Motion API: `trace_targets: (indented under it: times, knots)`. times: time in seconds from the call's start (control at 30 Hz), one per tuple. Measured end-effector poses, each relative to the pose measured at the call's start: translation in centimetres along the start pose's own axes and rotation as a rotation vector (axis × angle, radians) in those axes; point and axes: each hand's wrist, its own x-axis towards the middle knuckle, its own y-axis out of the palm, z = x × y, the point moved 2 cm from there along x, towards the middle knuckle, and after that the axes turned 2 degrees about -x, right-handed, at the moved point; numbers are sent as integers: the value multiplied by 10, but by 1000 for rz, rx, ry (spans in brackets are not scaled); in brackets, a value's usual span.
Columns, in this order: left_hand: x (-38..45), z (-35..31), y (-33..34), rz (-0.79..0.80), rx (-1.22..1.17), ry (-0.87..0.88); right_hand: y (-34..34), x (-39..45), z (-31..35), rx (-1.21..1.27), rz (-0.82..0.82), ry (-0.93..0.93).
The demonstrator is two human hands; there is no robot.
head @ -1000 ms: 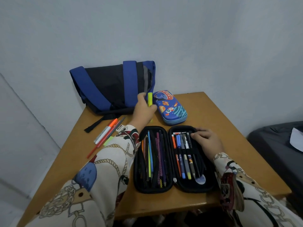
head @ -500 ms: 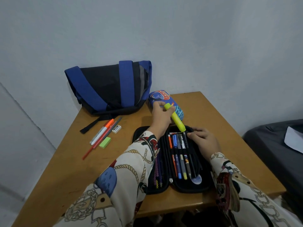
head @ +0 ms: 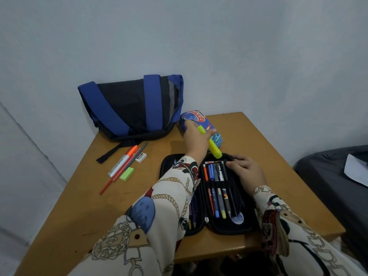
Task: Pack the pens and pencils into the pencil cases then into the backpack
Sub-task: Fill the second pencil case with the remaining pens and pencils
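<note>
Head view: the left hand (head: pixel 196 139) grips a yellow-green highlighter (head: pixel 214 146), fingers curled round it, above the far end of the open black zip pencil case (head: pixel 242 226) on the wooden table (head: pixel 79 216). The right hand (head: pixel 246 171) rests on the case's upper right edge, fingers loosely bent, holding nothing. The blue-and-black fabric backpack (head: pixel 127 108) stands behind; loose pens (head: pixel 124 163) lie left.
</note>
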Motion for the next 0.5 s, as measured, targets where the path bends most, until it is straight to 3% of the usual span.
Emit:
trace_targets:
  times: [0.23, 0.5]
  knots:
    - [-12, 0, 14, 150, 280, 28, 0, 0, -2, -1, -4, -13]
    - [-5, -3, 6, 299, 392, 31, 2, 3, -10, 16, -67, -5]
